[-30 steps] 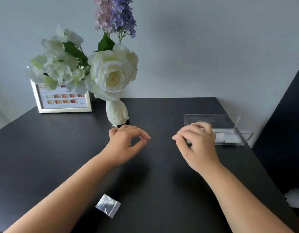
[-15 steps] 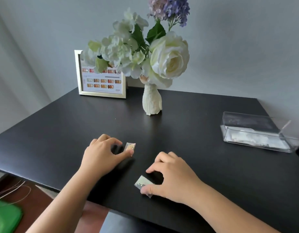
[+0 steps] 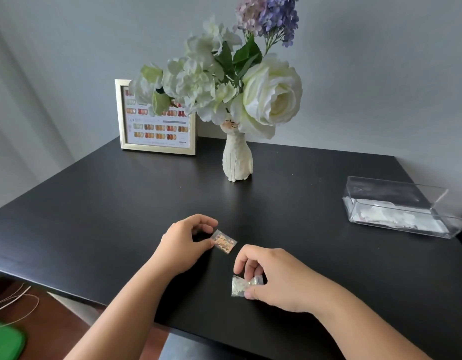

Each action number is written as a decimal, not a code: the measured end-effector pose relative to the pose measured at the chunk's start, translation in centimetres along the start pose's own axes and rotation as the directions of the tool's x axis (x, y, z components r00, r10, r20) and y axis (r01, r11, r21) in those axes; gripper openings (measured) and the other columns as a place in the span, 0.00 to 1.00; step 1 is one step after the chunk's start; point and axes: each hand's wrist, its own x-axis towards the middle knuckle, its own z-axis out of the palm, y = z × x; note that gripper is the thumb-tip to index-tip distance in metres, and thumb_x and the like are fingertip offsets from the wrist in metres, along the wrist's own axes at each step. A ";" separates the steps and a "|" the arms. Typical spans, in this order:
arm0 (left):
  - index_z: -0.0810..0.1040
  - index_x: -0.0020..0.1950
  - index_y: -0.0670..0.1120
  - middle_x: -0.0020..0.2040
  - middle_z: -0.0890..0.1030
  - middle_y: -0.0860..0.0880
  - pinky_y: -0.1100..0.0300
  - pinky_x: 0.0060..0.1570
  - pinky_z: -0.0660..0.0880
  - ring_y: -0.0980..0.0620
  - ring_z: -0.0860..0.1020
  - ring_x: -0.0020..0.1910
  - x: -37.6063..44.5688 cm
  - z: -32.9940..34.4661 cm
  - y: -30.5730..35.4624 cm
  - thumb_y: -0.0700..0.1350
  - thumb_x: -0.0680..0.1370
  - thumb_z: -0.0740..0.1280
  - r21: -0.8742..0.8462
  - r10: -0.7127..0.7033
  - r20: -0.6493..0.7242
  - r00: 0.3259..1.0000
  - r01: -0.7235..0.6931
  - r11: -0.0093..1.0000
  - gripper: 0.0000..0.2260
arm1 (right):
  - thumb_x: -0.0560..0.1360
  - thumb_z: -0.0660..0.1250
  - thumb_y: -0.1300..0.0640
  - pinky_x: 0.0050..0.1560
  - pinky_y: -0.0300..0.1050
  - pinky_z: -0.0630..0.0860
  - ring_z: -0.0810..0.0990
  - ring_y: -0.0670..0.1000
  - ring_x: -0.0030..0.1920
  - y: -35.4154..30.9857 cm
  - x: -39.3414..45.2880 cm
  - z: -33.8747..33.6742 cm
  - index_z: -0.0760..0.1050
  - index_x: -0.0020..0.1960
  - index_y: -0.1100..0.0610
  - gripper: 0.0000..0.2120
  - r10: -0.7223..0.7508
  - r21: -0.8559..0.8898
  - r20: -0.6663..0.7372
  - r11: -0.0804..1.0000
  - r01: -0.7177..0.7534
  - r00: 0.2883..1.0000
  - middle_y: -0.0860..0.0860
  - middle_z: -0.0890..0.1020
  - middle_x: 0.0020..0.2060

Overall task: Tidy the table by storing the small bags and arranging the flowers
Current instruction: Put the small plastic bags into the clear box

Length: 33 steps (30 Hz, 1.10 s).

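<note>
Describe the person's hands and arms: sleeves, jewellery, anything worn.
Both forearms are bare as far as the frame shows, with no sleeves in view. The left hand and right hand wear no gloves, and no rings, watch or bracelets are visible. Nails look short and unpainted.

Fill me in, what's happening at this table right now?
A person is gathering small bags off the black table. The left hand pinches a bag of orange flakes; the right hand pinches a bag of pale flakes. Both bags are still near the front edge. The clear storage box sits open at the right, and the flower vase stands untouched.
</note>
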 end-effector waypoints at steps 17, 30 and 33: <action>0.77 0.47 0.57 0.46 0.81 0.59 0.70 0.45 0.70 0.63 0.78 0.45 1.3 1.0 2.5 0.45 0.74 0.72 0.088 0.256 0.286 0.923 -0.291 0.953 0.08 | 0.65 0.77 0.51 0.33 0.33 0.70 0.73 0.41 0.30 4.3 -0.9 -4.0 0.83 0.39 0.43 0.05 0.028 0.236 -0.479 0.967 0.098 0.877 0.46 0.83 0.33; 0.75 0.54 0.57 0.41 0.82 0.58 0.63 0.49 0.73 0.57 0.78 0.44 2.7 6.4 9.0 0.43 0.74 0.71 -0.028 0.490 0.261 0.831 -0.501 0.865 0.13 | 0.73 0.71 0.63 0.50 0.58 0.70 0.74 0.61 0.50 12.8 -4.3 -13.4 0.81 0.43 0.59 0.01 -0.147 -0.295 -0.851 0.928 -0.228 0.504 0.52 0.80 0.48; 0.72 0.55 0.59 0.42 0.82 0.61 0.61 0.52 0.71 0.57 0.74 0.46 2.9 8.5 11.3 0.45 0.75 0.68 0.035 0.564 0.332 0.756 -0.608 0.793 0.13 | 0.74 0.70 0.60 0.49 0.60 0.69 0.70 0.63 0.52 15.6 -5.6 -15.3 0.82 0.46 0.58 0.02 -0.129 -0.307 -0.898 0.869 -0.388 0.421 0.53 0.80 0.53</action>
